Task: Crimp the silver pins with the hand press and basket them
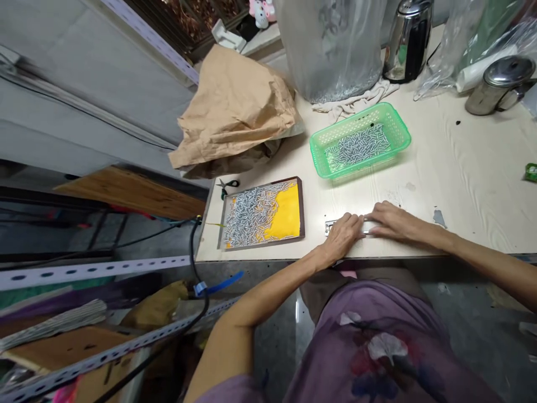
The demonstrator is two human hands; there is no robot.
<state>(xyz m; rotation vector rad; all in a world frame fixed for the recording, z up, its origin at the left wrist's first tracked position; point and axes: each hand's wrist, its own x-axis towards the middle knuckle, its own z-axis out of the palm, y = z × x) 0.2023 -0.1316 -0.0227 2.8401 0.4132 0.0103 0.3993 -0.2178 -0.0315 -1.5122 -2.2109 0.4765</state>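
Observation:
A small, flat, silvery metal fixture [329, 226] lies on the table near its front edge, and its exact kind is hard to tell. My left hand [342, 236] is closed over its middle, hiding most of it. At its right end, the thumb and fingers of my right hand [390, 223] pinch around the metal, and the fingertips of both hands nearly meet. Left of them, a shallow tray [302, 215] with a yellow bottom holds many small silvery metal pins. Behind the hands, a green plastic basket [356, 169] contains more of these pins.
Small scissors [229, 183] lie beyond the tray's left corner. A crumpled brown paper bag [241, 112] stands at the back left, near a large clear plastic bag [331, 50]. A kettle [406, 42] and a metal pot [497, 84] are at the back right.

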